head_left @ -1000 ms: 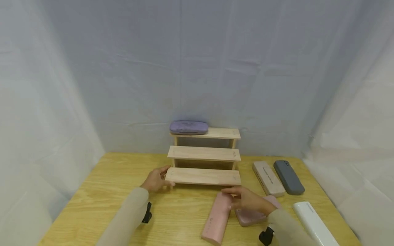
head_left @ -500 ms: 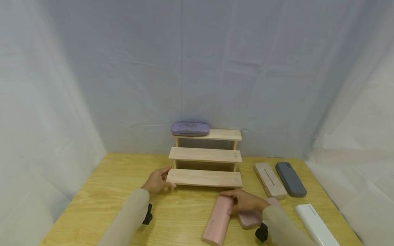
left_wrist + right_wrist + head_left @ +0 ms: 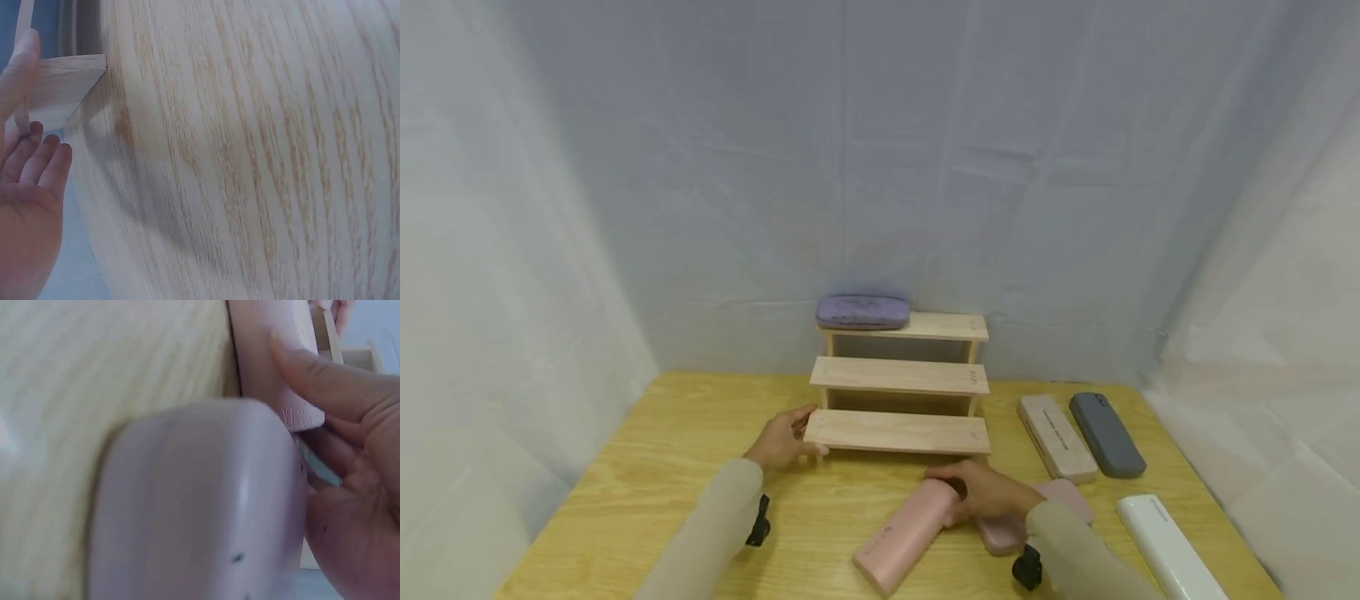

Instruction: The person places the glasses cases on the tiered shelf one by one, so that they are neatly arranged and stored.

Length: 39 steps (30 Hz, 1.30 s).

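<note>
A three-step wooden display rack (image 3: 897, 432) stands at the back of the table. My left hand (image 3: 784, 440) holds the left end of its lowest step; in the left wrist view the thumb and fingers of that hand (image 3: 31, 187) lie on either side of the board (image 3: 62, 81). A purple glasses case (image 3: 862, 312) sits on the left of the top step. In front of the rack, my right hand (image 3: 988, 492) grips the far end of a pink glasses case (image 3: 906, 537), its thumb on the case (image 3: 269, 356) in the right wrist view.
A mauve case (image 3: 1000, 533) lies partly under the right forearm. Farther right are a beige case (image 3: 1057, 439) with lettering, a grey-blue case (image 3: 1107, 435) and a white case (image 3: 1172, 546). Pale sheeting (image 3: 910, 167) hangs behind and at both sides of the wooden table (image 3: 647, 467).
The pink glasses case has turned, its near end swinging left. My right hand has shifted left and now grips it. My left hand has stayed at the rack.
</note>
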### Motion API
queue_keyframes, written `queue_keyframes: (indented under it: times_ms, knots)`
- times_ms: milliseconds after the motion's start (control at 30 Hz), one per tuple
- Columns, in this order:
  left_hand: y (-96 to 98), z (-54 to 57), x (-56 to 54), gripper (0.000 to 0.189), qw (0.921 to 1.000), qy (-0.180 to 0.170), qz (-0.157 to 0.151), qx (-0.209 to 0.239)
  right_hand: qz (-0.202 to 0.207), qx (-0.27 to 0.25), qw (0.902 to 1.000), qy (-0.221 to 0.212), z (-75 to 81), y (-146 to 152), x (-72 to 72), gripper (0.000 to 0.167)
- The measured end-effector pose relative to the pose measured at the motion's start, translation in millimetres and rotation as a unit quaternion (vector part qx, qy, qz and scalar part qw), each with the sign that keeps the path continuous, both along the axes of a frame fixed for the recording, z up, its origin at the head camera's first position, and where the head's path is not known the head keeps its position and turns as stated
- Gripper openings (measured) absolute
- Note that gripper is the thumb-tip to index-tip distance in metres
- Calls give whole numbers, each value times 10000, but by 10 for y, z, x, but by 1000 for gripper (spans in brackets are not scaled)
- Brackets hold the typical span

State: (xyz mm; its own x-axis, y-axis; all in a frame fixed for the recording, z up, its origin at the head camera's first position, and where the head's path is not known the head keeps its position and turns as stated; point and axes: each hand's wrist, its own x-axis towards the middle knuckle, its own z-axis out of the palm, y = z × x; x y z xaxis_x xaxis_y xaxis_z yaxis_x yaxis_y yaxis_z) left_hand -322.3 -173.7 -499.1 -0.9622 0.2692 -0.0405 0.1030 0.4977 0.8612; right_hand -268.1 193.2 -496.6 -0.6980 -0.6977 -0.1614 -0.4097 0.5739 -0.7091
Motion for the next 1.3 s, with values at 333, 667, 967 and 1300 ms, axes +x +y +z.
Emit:
queue_keyframes:
  times_ms: [333, 667, 967, 1300]
  knots:
    - [12, 15, 9, 87, 9999, 136, -15, -3, 453, 89, 9987, -196, 47, -15, -39, 69]
    - [-11, -12, 13, 88, 10000, 56, 63, 10, 187, -1, 9990, -401, 53, 5, -33, 68]
    - [2, -19, 15, 89, 9998, 190, 17, -11, -4, -296, 9964, -788, 38, 6, -23, 66]
    - [19, -24, 25, 90, 9998, 96, 59, 137, -275, -927, 9910, -924, -10, 47, -24, 67]
